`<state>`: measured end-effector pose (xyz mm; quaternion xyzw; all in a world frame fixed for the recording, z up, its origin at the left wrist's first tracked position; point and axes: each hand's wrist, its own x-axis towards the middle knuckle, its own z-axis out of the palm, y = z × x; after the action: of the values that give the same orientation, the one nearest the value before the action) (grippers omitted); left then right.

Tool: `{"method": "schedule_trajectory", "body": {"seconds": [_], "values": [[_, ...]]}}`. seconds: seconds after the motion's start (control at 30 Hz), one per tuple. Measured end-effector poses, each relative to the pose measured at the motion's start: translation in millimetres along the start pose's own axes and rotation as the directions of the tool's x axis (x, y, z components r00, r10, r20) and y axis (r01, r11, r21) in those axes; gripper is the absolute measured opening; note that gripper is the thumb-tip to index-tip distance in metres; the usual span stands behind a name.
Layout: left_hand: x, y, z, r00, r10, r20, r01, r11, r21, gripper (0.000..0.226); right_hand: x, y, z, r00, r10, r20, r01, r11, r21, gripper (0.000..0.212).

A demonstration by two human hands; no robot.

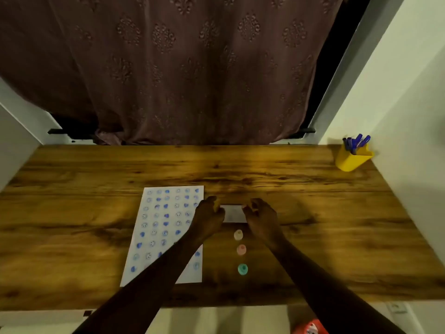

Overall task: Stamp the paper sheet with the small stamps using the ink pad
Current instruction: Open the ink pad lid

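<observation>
A white paper sheet (159, 227) lies on the wooden table, covered with rows of blue stamped marks. To its right sits a small white ink pad case (233, 213), lid down. My left hand (209, 216) grips its left end and my right hand (261, 216) grips its right end. Below the case, three small stamps stand in a column: a cream one (238, 234), a pink one (241, 249) and a teal one (242, 269). My left forearm crosses the sheet's lower right part and hides some marks.
A yellow cup (352, 159) with blue pens stands at the table's far right corner by the wall. A brown curtain (192, 68) hangs behind the table (72, 213). A red-and-white object (310, 327) shows below the table's near edge.
</observation>
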<state>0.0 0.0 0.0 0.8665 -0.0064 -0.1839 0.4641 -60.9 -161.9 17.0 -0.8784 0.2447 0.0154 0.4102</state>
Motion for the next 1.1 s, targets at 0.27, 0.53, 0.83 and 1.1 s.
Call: {"method": "schedule_trajectory", "body": {"seconds": [0.27, 0.53, 0.83, 1.1], "values": [[-2.5, 10.2, 10.6, 0.99, -0.121, 0.067, 0.119, 0.993, 0.026, 0.054, -1.5, 1.5, 9.2, 0.99, 0.13, 0.055, -0.135, 0.986, 0.1, 0.043], [-4.5, 8.2, 0.1, 0.989, -0.124, 0.076, 0.128, 0.991, -0.047, 0.035, -5.4, -10.0, 8.2, 0.992, 0.121, 0.045, -0.126, 0.981, 0.144, 0.039], [-15.0, 3.2, -80.5, 0.993, -0.062, -0.105, 0.039, 0.978, -0.203, 0.052, -19.0, -77.9, 29.9, 0.997, -0.07, 0.038, 0.064, 0.988, 0.138, 0.044], [-42.6, -47.3, -180.3, 0.966, -0.122, -0.227, 0.064, 0.966, -0.249, 0.051, -53.0, -150.0, 105.5, 0.977, -0.176, 0.118, 0.159, 0.977, 0.143, 0.048]]}}
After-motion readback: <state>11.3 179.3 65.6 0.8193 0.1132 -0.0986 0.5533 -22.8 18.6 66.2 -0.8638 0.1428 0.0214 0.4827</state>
